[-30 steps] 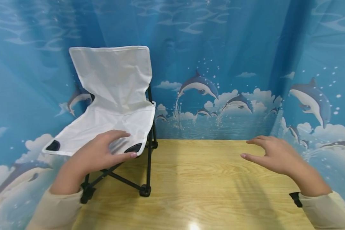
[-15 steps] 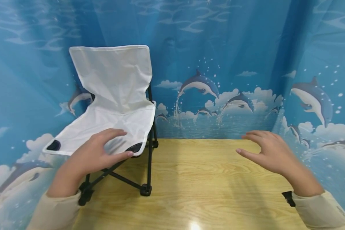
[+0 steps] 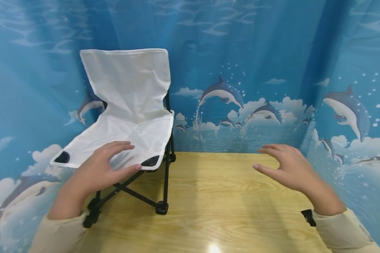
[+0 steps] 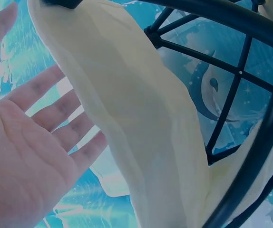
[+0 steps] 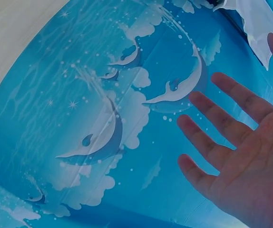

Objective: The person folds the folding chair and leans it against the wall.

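A white fabric folding chair with a black frame stands at the left in the head view. My left hand is held over the front of its seat, thumb and fingers spread apart with nothing between them. In the left wrist view the left palm faces the camera, and its fingertips overlap the edge of the white cloth. Out to the right, above the wooden floor, my right hand holds nothing, its thumb apart from the fingers. The right wrist view shows that hand's spread fingers against the blue curtain.
Blue curtains printed with dolphins hang behind the chair and along both sides. Yellowish wood-look floor lies between the hands. A chair foot rests on it near the left hand. A black strap shows at the right cuff.
My right hand has drifted left, toward the middle. The left hand has shifted slightly left across the seat front. The chair appears slightly farther right in the view.
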### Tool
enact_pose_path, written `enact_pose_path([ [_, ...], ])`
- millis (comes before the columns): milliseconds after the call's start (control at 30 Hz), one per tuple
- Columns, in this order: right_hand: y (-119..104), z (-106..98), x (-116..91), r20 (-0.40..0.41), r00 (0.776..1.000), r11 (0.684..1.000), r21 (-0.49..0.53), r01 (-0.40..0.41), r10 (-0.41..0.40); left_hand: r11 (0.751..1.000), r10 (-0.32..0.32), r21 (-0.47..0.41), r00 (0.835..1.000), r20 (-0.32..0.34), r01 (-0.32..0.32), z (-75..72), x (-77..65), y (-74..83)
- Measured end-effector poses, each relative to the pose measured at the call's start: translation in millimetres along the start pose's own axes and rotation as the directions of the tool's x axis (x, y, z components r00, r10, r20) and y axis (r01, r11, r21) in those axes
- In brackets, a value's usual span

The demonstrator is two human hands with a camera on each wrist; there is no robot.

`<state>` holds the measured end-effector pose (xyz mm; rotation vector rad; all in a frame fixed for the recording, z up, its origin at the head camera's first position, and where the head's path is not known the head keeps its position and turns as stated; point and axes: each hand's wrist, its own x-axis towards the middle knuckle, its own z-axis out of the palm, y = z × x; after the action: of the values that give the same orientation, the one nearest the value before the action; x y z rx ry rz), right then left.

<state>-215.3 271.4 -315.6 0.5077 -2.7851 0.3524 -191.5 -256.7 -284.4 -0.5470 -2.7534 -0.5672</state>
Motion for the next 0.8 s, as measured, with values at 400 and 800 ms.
enact_pose_path([
  [400, -18, 2, 11, -0.014, 1.000, 0.995, 0.101, 0.025, -0.024, 1.000, -0.004, -0.013, 0.997, -0.072, 0.003, 1.5, -10.0, -16.3],
  [800, -36, 13, 20, -0.054, 0.998, 0.989, 0.141, 0.051, -0.044, 0.999, -0.007, -0.050, 0.983, -0.185, -0.002, 0.2, -21.6, -28.6],
])
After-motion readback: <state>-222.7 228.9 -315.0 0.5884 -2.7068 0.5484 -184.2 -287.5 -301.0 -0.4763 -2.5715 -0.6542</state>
